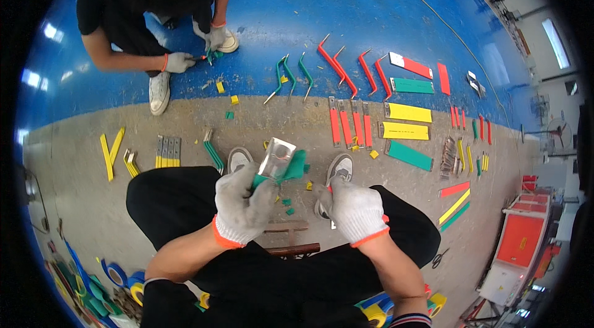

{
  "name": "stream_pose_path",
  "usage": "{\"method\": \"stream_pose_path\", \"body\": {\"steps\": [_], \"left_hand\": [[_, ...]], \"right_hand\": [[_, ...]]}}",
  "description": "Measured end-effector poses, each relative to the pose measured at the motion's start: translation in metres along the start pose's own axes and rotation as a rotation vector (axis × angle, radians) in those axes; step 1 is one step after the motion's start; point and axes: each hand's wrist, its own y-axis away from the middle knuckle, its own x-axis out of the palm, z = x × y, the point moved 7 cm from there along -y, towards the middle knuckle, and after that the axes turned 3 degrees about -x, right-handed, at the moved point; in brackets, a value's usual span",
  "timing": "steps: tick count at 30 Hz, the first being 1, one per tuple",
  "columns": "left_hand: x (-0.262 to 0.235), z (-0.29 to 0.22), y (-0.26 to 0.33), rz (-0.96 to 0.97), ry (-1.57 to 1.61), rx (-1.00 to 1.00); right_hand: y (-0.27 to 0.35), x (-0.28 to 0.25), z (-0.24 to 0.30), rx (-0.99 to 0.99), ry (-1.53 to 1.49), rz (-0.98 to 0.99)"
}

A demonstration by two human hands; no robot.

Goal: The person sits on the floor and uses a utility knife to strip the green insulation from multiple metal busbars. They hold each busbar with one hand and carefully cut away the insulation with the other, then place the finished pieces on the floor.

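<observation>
My left hand (242, 199), in a grey-white glove with an orange cuff, is closed around a flat metal bar with a green sleeve. The bar's bare shiny end (276, 156) points away from me, and a loose flap of the green sleeve (296, 166) hangs off its right side. To the right, my right hand (356, 207), gloved the same way, is closed and apart from the bar. A bit of red shows at its fingers, but what it grips is mostly hidden. Small green scraps (286, 202) and a yellow scrap (309, 185) lie on the floor between my shoes.
Bent red bars (337, 67), bent green bars (280, 77), flat yellow bars (405, 130) and green ones (408, 156) lie ahead. A co-worker (154, 12) crouches at the far left. Tape rolls (116, 274) lie near left, scissors (440, 258) near right, beside a red-and-white machine (518, 238).
</observation>
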Motion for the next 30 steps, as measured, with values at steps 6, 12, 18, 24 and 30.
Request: {"method": "stream_pose_path", "body": {"steps": [6, 12, 18, 24, 30], "left_hand": [[0.022, 0.006, 0.001, 0.214, 0.250, -0.311], [0.032, 0.009, 0.008, 0.268, 0.324, -0.438], [0.040, 0.015, 0.008, 0.310, 0.299, -0.481], [0.055, 0.026, 0.006, 0.482, 0.573, -0.619], [0.063, 0.024, 0.018, 0.452, 0.855, -0.929]], "right_hand": [[0.004, -0.058, -0.005, 0.061, -0.543, -0.246], [-0.011, -0.052, 0.031, -0.053, -0.734, -0.088], [-0.012, -0.039, 0.026, -0.036, -0.811, -0.272], [-0.004, -0.043, 0.022, -0.098, -0.678, -0.566], [-0.004, -0.050, 0.008, 0.032, -0.681, -0.677]]}}
